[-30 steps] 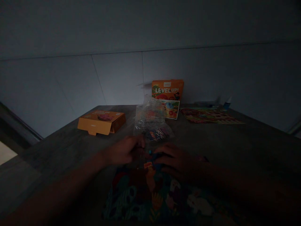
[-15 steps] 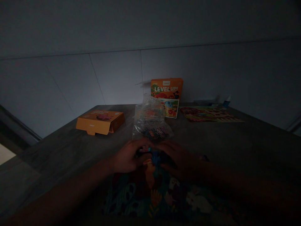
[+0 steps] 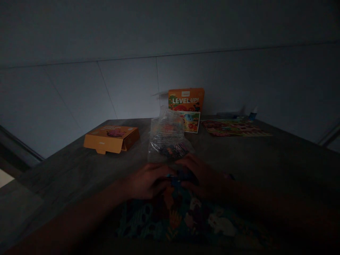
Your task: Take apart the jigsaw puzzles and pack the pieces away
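Close in front of me lies a partly joined jigsaw puzzle [image 3: 174, 219], with a white rabbit, orange leaves and teal shapes on it. At its far edge my left hand [image 3: 148, 180] is bent, its thumb and fingers closed about a small blue puzzle piece [image 3: 172, 177]. Beside it, my right hand [image 3: 200, 175] curls over a dark puzzle piece [image 3: 188, 174], thumb on the near side and fingers on the far side. The two hands almost meet. Dim light hides the exact fingertip contacts.
Just beyond the hands is a clear plastic bag [image 3: 167, 131] with loose pieces inside. An orange box [image 3: 111, 138] lies at left, and another upright box [image 3: 186, 99] stands behind a picture card [image 3: 193, 122]. A flat puzzle [image 3: 236, 128] and a small bottle [image 3: 252, 115] are at right.
My left fingers have come down over the pink and cyan piece, which is now mostly covered. The right hand stays almost in place. The whole view has shifted slightly.
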A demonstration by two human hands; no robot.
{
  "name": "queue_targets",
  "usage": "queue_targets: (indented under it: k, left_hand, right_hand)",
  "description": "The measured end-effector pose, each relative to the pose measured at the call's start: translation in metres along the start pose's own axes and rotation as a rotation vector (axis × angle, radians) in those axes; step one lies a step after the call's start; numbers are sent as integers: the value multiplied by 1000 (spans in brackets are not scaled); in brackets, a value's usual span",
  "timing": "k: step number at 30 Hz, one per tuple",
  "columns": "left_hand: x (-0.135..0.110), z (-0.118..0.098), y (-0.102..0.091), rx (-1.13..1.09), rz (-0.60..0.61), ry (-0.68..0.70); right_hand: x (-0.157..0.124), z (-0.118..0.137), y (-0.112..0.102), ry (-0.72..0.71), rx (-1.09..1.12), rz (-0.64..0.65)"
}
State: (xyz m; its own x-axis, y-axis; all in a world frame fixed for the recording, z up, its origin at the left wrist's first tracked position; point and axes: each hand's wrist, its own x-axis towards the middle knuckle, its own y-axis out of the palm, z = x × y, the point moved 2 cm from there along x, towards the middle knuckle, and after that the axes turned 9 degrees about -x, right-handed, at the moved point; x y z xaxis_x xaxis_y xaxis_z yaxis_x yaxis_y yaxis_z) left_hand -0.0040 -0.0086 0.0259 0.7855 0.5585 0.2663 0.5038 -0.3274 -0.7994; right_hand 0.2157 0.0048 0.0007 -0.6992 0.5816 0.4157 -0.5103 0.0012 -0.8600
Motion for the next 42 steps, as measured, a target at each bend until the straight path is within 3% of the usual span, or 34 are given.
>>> queue_targets:
  k: [5,11,17,21,23,28,31,35,39,40,42]
  left_hand:
    - [0,0,-1,-87,95,-32]
    - [0,-1,1,-64,100,-1]
    - [-4,3,-2,74,-123,-12]
    - [-4,6,-5,75,-250,-52]
    - [-3,6,-2,56,-211,-61]
    - [2,5,10,22,36,-31]
    - [3,6,11,26,38,-32]
    - [1,3,7,130,-51,59]
    - [-4,-9,-1,165,-300,280]
    - [-5,-12,-2,146,-321,325]
    - [-3,-18,1,115,-238,373]
  right_hand:
    - [-1,1,-1,-72,-19,-29]
    - [0,7,-8,-252,-48,-144]
    - [0,7,-12,-234,-127,-316]
    - [0,7,-12,-227,-141,-318]
    - [0,7,-11,-247,-139,-303]
    - [1,7,-10,-303,-117,-350]
    - [0,8,-10,-314,-104,-325]
    - [-2,10,-11,-290,-38,-235]
    - [-3,9,-11,-241,-24,-192]
    - [-3,8,-11,-234,-28,-191]
    - [-2,7,-10,-240,-32,-201]
